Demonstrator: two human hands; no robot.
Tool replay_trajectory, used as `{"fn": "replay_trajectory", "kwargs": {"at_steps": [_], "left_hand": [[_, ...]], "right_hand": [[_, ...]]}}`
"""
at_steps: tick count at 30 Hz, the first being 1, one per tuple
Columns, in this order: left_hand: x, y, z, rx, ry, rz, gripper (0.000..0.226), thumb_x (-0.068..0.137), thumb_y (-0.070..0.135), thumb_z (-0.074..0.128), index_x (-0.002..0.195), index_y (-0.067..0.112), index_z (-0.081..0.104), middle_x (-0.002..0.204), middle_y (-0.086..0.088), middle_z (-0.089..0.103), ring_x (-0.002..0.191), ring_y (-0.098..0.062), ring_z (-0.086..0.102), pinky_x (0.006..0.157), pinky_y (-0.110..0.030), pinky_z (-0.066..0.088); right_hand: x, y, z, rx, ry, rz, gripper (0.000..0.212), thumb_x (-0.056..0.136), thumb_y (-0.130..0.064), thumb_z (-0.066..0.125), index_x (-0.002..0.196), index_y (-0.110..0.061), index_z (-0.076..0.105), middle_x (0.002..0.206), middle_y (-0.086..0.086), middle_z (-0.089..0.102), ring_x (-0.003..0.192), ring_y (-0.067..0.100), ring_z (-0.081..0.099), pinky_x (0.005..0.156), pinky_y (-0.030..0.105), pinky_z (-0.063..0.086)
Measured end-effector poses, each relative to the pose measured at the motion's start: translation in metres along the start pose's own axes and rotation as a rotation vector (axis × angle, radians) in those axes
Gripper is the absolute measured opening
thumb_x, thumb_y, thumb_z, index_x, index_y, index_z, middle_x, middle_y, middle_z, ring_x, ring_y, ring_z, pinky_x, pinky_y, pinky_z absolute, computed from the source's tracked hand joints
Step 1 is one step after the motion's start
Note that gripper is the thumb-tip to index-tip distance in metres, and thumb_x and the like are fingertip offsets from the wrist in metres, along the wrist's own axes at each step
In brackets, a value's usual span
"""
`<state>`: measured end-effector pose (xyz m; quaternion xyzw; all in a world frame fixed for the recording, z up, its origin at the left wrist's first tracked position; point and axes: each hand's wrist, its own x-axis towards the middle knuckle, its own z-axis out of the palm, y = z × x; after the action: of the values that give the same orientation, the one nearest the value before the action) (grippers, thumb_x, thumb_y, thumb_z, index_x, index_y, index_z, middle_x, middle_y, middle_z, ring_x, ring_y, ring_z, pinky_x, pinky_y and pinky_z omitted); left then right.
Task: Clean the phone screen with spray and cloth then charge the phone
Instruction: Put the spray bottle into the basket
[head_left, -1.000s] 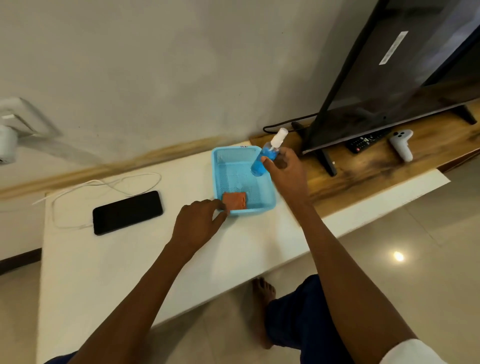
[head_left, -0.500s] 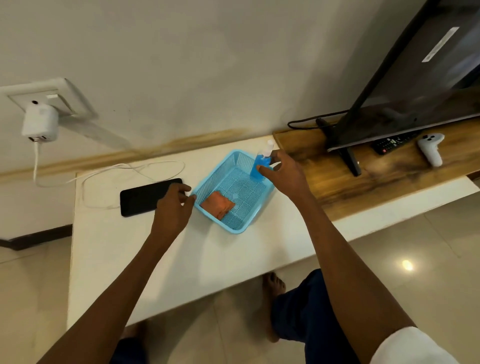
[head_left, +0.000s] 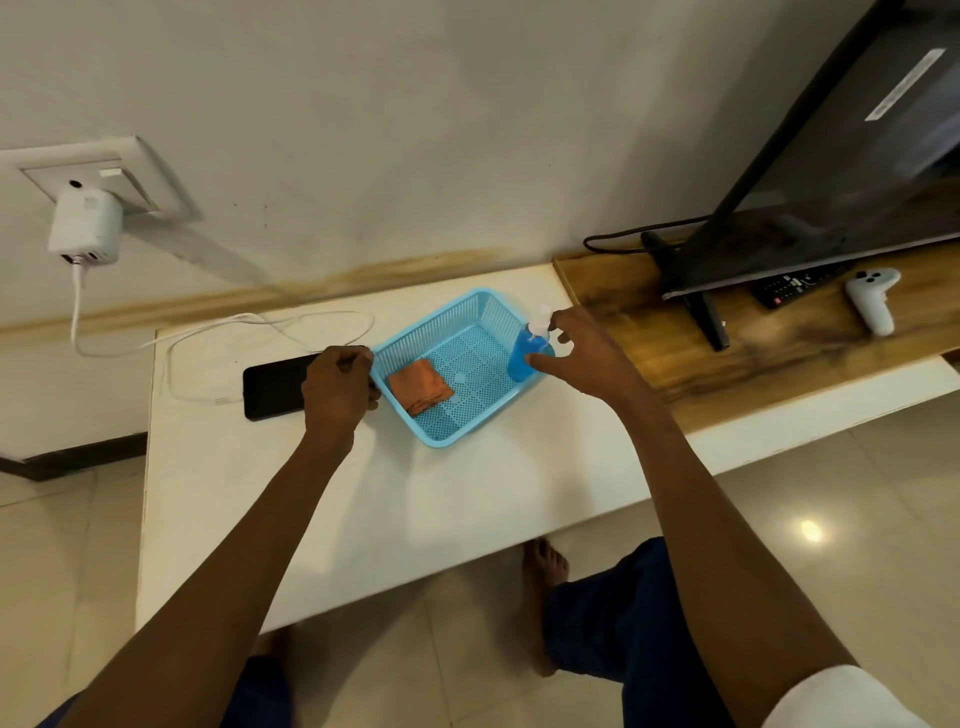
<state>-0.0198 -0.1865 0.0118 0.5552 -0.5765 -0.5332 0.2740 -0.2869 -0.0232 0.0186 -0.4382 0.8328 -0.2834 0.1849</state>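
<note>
Since 0.5 s ago my left hand (head_left: 337, 389) has settled over the right end of the phone (head_left: 275, 387), and my right hand (head_left: 582, 353) has loosened around the spray bottle (head_left: 527, 353), which now stands upright in the far right corner of the blue basket (head_left: 467, 436). From my remote seat I read the left hand as curled, fingers bent down at the phone's edge next to the basket rim; I cannot tell whether it actually grips the phone. My right hand is spread wide, thumb at the bottle's blue body and fingers arched past its white pump top, so it brackets the bottle without clearly clamping it. An orange cloth (head_left: 420, 387) lies folded on the basket floor, toward the left side, apart from the bottle. Both phone and basket sit on the white table (head_left: 415, 509), the phone lying flat, screen dark. Behind the phone a white cable (head_left: 270, 325) loops across the table and runs up to a white charger (head_left: 85, 226) plugged into the wall socket (head_left: 104, 171); its free end lies just left of the phone, not plugged in. To the right, a TV (head_left: 852, 171) stands on a wooden shelf (head_left: 779, 358) with a remote (head_left: 789, 288) and 1 white controller (head_left: 872, 301).
</note>
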Motion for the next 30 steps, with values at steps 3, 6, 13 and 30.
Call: {"fn": "replay_trajectory", "kwargs": {"at_steps": [3, 6, 13, 30], "left_hand": [[0.002, 0.000, 0.004, 0.020, 0.014, 0.012, 0.016, 0.096, 0.019, 0.058, 0.106, 0.009, 0.065, 0.092, -0.011, 0.070, 0.065, -0.018, 0.065, 0.050, -0.021, 0.049], [0.002, 0.001, 0.005, 0.018, 0.003, 0.011, 0.014, 0.096, 0.019, 0.058, 0.106, 0.011, 0.065, 0.092, -0.008, 0.069, 0.069, -0.021, 0.068, 0.053, -0.026, 0.054], [0.007, -0.004, 0.002, -0.021, -0.063, -0.002, 0.012, 0.097, 0.015, 0.055, 0.105, 0.014, 0.065, 0.090, -0.003, 0.070, 0.073, -0.021, 0.072, 0.061, -0.035, 0.061], [-0.082, -0.012, 0.057, -0.350, -0.241, -0.045, 0.030, 0.100, 0.004, 0.049, 0.126, 0.014, 0.058, 0.107, -0.013, 0.067, 0.091, -0.027, 0.071, 0.068, -0.030, 0.060]], "right_hand": [[-0.001, 0.006, 0.000, 0.002, -0.024, -0.015, 0.052, 0.077, -0.043, 0.081, 0.121, -0.032, 0.055, 0.116, -0.016, 0.046, 0.100, 0.006, 0.053, 0.070, 0.012, 0.041], [0.000, 0.007, 0.001, -0.004, -0.040, -0.007, 0.053, 0.079, -0.043, 0.080, 0.123, -0.033, 0.054, 0.116, -0.017, 0.045, 0.101, 0.007, 0.052, 0.071, 0.014, 0.041], [0.002, 0.010, -0.002, 0.005, -0.109, 0.071, 0.076, 0.075, -0.050, 0.080, 0.138, -0.038, 0.039, 0.131, -0.012, 0.049, 0.113, 0.015, 0.057, 0.074, 0.024, 0.052], [-0.047, 0.012, -0.036, -0.157, -0.226, 0.324, 0.089, 0.075, -0.075, 0.065, 0.145, -0.024, 0.043, 0.142, -0.001, 0.056, 0.123, 0.021, 0.056, 0.099, 0.039, 0.049]]}}
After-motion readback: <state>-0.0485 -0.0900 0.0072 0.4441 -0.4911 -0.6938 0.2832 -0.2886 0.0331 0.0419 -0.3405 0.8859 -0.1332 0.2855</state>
